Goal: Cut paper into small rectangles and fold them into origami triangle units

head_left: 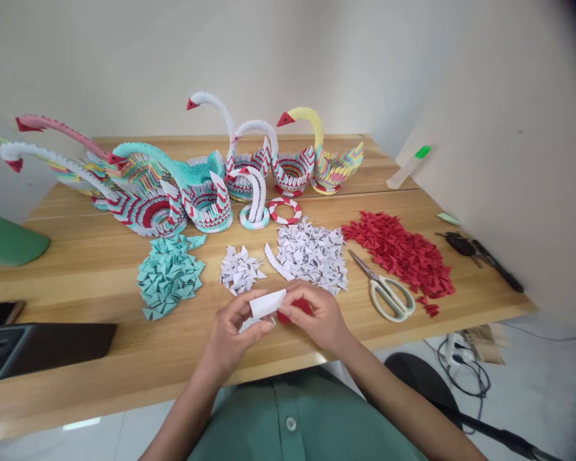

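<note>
Between my two hands, above the table's front edge, is a small folded strip of white paper (267, 303). My left hand (233, 330) pinches its left end between thumb and fingers, and another bit of white paper shows by that thumb. The right end is gripped by my right hand (317, 315). Partly hidden behind my right fingers lies something red (295, 311). Just beyond my hands are a small pile of white folded paper triangles (241, 269), a larger white pile (313, 256) and a curved white paper chain (276, 261).
Turquoise paper triangles (170, 275) lie left, red ones (403, 253) right, beside scissors (386, 294). Several paper swans (201, 169) line the back, with a red-and-white ring (285, 210) before them. A dark box-shaped object (52, 346) and green cylinder (12, 240) stand left; keys (461, 244) lie right.
</note>
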The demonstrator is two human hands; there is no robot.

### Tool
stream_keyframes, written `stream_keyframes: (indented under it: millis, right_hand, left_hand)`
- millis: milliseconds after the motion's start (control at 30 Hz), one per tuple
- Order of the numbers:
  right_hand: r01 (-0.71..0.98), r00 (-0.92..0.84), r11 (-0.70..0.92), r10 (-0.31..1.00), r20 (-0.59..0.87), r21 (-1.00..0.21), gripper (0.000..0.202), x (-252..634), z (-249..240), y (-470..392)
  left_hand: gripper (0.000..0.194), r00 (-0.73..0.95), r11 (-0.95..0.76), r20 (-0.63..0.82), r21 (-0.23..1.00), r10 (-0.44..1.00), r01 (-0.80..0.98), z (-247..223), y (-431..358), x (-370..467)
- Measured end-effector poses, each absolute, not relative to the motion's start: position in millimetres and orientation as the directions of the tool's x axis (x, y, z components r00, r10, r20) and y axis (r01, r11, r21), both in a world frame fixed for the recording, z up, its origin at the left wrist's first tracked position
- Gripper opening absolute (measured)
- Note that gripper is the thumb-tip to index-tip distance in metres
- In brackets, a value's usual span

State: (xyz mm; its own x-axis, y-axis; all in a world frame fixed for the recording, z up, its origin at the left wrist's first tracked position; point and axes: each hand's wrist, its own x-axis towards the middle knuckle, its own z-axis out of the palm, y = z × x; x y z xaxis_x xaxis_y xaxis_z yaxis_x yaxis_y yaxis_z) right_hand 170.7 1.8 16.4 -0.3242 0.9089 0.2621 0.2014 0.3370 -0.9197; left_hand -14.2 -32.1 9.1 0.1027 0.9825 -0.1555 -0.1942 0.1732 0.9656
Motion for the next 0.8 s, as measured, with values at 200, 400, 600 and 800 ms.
stream_keyframes:
  millis: [200, 400, 600, 800]
  right_hand:
    - [0.132, -0.251, 0.075, 0.967, 0.04, -0.988, 0.039, 167, 12, 0]
    - [0.091, -0.287, -0.065, 0.954, -0.089, -0.994, 0.018, 165, 12, 3]
    - [0.091, -0.263, -0.082, 0.959, -0.103, -0.992, 0.018, 164, 13, 2]
    - [0.099, -0.253, -0.073, 0.963, -0.096, -0.992, 0.018, 163, 14, 2]
  left_hand:
    - [0.018, -0.002, 0.161, -0.162, 0.983, 0.987, -0.09, 9, -31, -3]
    - [0.013, -0.039, 0.127, -0.13, 0.989, 0.991, -0.073, 7, -30, -3]
    - [0.013, -0.046, 0.125, -0.129, 0.989, 0.991, -0.078, 3, -29, -2]
    - [0.014, -0.05, 0.136, -0.139, 0.989, 0.989, -0.062, 6, -29, -1]
